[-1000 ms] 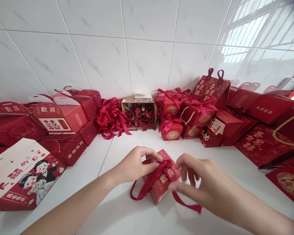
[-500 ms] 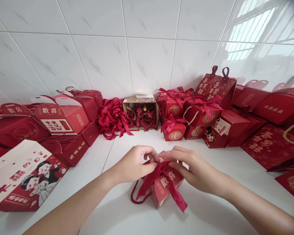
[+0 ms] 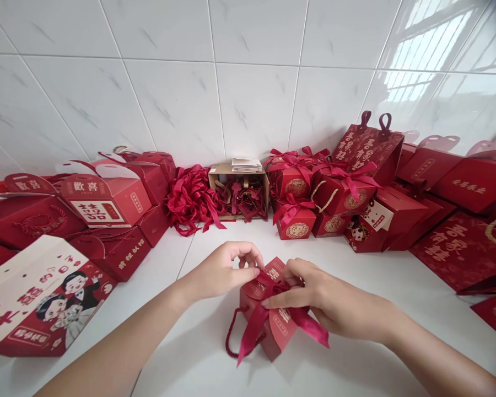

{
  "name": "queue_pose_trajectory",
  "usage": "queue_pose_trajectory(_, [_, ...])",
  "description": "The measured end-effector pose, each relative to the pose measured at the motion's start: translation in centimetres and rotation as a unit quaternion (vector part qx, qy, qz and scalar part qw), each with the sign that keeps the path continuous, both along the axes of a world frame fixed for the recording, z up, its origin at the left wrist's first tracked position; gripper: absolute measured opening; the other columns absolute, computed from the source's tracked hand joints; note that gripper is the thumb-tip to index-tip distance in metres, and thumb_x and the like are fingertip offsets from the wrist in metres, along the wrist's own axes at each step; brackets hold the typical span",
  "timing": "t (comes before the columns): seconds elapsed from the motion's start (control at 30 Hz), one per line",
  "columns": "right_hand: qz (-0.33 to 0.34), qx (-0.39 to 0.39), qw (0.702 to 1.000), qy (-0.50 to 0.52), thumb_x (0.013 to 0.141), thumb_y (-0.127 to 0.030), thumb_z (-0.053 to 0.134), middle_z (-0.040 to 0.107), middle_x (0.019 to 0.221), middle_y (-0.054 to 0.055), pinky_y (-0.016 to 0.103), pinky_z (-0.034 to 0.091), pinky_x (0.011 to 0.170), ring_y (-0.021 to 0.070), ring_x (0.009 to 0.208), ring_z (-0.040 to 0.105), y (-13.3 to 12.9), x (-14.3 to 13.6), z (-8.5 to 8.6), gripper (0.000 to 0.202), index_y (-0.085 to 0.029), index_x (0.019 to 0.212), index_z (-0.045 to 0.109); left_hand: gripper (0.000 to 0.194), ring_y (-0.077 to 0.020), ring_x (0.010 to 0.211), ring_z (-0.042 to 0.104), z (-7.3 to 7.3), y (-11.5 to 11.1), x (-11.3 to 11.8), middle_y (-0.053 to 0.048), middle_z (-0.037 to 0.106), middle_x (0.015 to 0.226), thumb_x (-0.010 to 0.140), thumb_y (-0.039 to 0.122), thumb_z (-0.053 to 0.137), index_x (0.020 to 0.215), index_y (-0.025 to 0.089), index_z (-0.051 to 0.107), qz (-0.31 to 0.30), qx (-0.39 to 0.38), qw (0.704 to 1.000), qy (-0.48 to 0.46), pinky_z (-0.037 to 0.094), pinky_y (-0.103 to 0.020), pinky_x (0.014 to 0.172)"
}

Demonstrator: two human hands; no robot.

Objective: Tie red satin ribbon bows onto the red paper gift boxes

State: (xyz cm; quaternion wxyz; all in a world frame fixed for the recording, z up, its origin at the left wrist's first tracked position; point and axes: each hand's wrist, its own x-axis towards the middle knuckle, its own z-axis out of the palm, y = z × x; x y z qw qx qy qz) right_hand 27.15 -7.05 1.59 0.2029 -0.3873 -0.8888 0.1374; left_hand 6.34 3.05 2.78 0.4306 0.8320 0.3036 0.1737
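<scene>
A small red gift box (image 3: pixel 268 337) with gold lettering stands on the white surface in front of me. Over its top runs a crimson satin ribbon (image 3: pixel 251 330), gathered in the middle with two tails hanging down the near side. My left hand (image 3: pixel 225 270) pinches a part of the ribbon at the box's upper left edge. On the right, my right hand (image 3: pixel 314 289) has its thumb laid across the gathered ribbon and its curled fingers behind it, hiding part of the bow. A dark red cord handle (image 3: pixel 228 336) loops out at the box's left side.
A heap of red ribbon (image 3: pixel 195 198) and an open cardboard box (image 3: pixel 265 190) of dark red pieces lie by the tiled wall. Bow-tied boxes (image 3: pixel 295 220) stand right of them. Larger red boxes (image 3: pixel 107 193) and a cream-topped box (image 3: pixel 45 298) line the left; more boxes (image 3: pixel 450 248) the right.
My right hand has shifted toward me, its thumb now over the ribbon's middle. My left hand has drawn slightly left with its pinch. The box has turned a little and the ribbon tails have swung.
</scene>
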Motion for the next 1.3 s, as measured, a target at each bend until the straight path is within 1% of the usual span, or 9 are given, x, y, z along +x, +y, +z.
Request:
queue_pose_trajectory(0.13, [0.015,-0.021,0.999,0.023,0.086,-0.011,0.056,0.051,0.086,0.006,0.026,0.048,0.070,0.0165,0.080,0.050,0.1,0.3,0.0,0.039,-0.031,0.118,0.066,0.010,-0.0159,0.076,0.054,0.3,-0.5,-0.1,0.000,0.062,0.078,0.075,0.014,0.054,0.076,0.020,0.062,-0.048,0.025,0.998,0.023,0.045,-0.027,0.074])
queue_pose_trajectory(0.33, [0.023,-0.038,0.998,0.050,0.089,-0.013,0.054,0.047,0.083,0.005,0.025,0.046,0.069,0.0153,0.078,0.046,0.1,0.2,-0.2,0.032,-0.028,0.112,0.070,0.003,-0.0162,0.079,0.052,0.4,-0.8,-0.4,0.001,0.055,0.081,0.076,0.020,0.057,0.077,0.021,0.055,-0.053,0.064,0.994,0.064,0.044,-0.027,0.075])
queue_pose_trajectory(0.53, [0.036,-0.073,0.992,0.096,0.089,-0.010,0.052,0.043,0.086,0.005,0.027,0.046,0.071,0.0147,0.080,0.045,0.3,0.8,-1.2,0.035,-0.028,0.115,0.068,0.008,-0.0176,0.098,0.050,0.4,-0.6,-0.6,-0.001,0.047,0.101,0.082,0.029,0.056,0.088,0.024,0.057,-0.098,0.005,0.990,0.100,0.040,-0.032,0.095])
queue_pose_trajectory(0.67, [0.053,-0.106,0.983,0.143,0.089,-0.011,0.053,0.045,0.096,0.007,0.027,0.047,0.076,0.0129,0.083,0.049,0.4,1.0,-1.5,0.032,-0.025,0.112,0.070,0.018,-0.0177,0.099,0.047,0.4,-0.6,-0.6,-0.002,0.042,0.103,0.086,0.037,0.052,0.077,0.022,0.050,-0.111,-0.015,0.988,0.107,0.040,-0.035,0.095])
queue_pose_trajectory(0.73, [0.056,-0.110,0.981,0.148,0.089,-0.010,0.053,0.044,0.098,0.007,0.027,0.048,0.077,0.0127,0.084,0.050,0.4,1.0,-1.6,0.033,-0.026,0.112,0.070,0.020,-0.0177,0.102,0.047,0.3,-0.5,-0.6,-0.002,0.042,0.105,0.085,0.036,0.053,0.074,0.021,0.047,-0.126,-0.030,0.988,0.083,0.039,-0.035,0.098])
queue_pose_trajectory(0.83, [0.048,-0.101,0.985,0.135,0.088,-0.009,0.054,0.042,0.093,0.005,0.027,0.047,0.076,0.0126,0.082,0.047,0.4,1.1,-1.8,0.034,-0.028,0.111,0.070,0.015,-0.0207,0.121,0.041,0.2,-0.4,-0.5,-0.004,0.048,0.113,0.083,0.033,0.059,0.075,0.021,0.052,-0.139,-0.050,0.989,0.028,0.033,-0.036,0.105])
queue_pose_trajectory(0.93, [0.046,-0.105,0.984,0.138,0.089,-0.009,0.054,0.040,0.092,0.004,0.026,0.047,0.075,0.0108,0.076,0.044,0.3,1.1,-1.9,0.033,-0.027,0.111,0.070,0.013,-0.0234,0.134,0.031,0.1,-0.4,-0.3,-0.006,0.054,0.118,0.082,0.032,0.061,0.075,0.022,0.059,-0.123,-0.053,0.991,0.017,0.029,-0.038,0.108])
queue_pose_trajectory(1.13, [0.045,-0.137,0.978,0.150,0.089,-0.007,0.053,0.038,0.091,0.003,0.025,0.046,0.076,0.0102,0.076,0.043,0.1,1.1,-1.7,0.034,-0.028,0.109,0.071,0.027,-0.0253,0.124,0.044,0.0,-0.6,0.0,-0.006,0.058,0.116,0.083,0.036,0.060,0.063,0.019,0.053,-0.064,-0.034,0.997,-0.019,0.031,-0.041,0.107])
queue_pose_trajectory(1.3, [0.048,-0.145,0.975,0.164,0.088,-0.007,0.053,0.040,0.093,0.004,0.025,0.047,0.078,0.0107,0.080,0.046,0.1,1.1,-1.5,0.033,-0.027,0.107,0.072,0.018,-0.0248,0.123,0.044,0.1,-0.9,0.0,-0.005,0.060,0.117,0.081,0.032,0.062,0.067,0.021,0.060,-0.045,0.004,0.999,-0.008,0.028,-0.042,0.109])
